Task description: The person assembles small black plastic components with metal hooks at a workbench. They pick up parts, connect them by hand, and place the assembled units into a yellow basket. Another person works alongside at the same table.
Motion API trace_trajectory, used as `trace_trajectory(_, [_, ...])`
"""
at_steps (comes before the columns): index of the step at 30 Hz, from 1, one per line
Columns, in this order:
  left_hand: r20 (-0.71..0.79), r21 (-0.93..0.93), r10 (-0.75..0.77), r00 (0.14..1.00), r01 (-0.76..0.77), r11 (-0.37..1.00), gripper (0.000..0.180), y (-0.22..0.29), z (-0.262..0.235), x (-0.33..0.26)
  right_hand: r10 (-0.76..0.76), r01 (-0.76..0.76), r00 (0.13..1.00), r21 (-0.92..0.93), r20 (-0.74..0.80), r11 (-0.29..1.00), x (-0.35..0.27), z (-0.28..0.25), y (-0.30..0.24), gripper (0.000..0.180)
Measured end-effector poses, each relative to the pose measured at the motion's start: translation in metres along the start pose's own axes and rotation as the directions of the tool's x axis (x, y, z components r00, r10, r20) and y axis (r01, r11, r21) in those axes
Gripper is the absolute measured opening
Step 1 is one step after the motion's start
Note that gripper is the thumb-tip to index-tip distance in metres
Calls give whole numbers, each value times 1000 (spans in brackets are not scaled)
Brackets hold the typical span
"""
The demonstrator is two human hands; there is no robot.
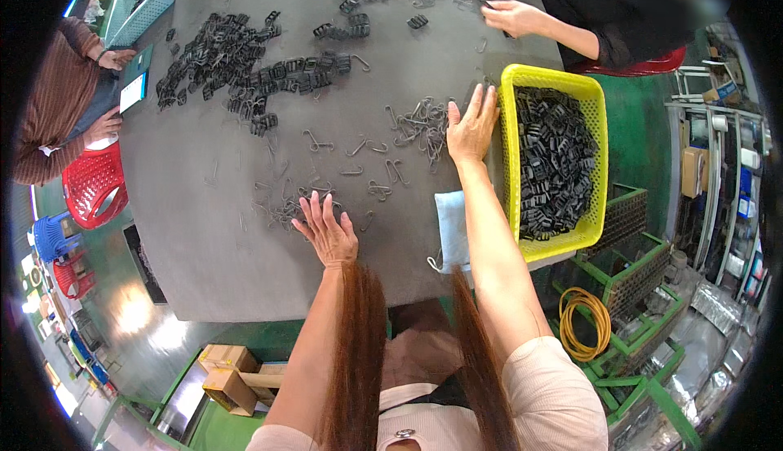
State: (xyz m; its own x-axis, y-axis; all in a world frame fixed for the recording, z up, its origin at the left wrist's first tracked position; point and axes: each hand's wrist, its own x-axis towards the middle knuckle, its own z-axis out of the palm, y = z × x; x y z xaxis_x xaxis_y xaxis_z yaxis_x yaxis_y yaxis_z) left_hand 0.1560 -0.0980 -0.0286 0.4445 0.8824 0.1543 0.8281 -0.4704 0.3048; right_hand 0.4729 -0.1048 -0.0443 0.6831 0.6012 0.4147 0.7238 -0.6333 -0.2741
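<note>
My left hand lies flat with spread fingers at the near edge of a loose pile of bent wire hooks on the grey table. Farther right, my right hand is also stretched out, between a second heap of wire hooks and a yellow basket. Small black buckle-like parts fill the basket. Nothing shows in either hand, though their palms are hidden. Several single hooks are scattered between my hands.
A big heap of black parts covers the far left, with a row of them beside it. A blue face mask lies by my right forearm. A co-worker's hand is at the far right; another person sits left.
</note>
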Motion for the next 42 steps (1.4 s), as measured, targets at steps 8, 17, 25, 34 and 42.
trace_trajectory(8, [71,-39,-10,997,13,999,54,2,-1,4,71,-85,994,-161,-87,983,17,16,-6,57])
trace_trajectory(17, [41,-56,-18,999,20,998,53,4,-3,6,-112,79,986,238,127,968,12,14,-45,56])
trace_trajectory(25, [7,-74,-16,1000,16,997,54,8,-4,6,6,-8,991,20,136,1000,80,38,21,57])
trace_trajectory(34, [-9,-100,5,1000,-6,995,51,0,-4,3,-436,252,858,518,270,817,-60,-12,-115,52])
trace_trajectory(42, [82,-168,310,947,-294,941,54,17,-8,-10,-226,63,953,602,200,796,-77,-116,-103,29])
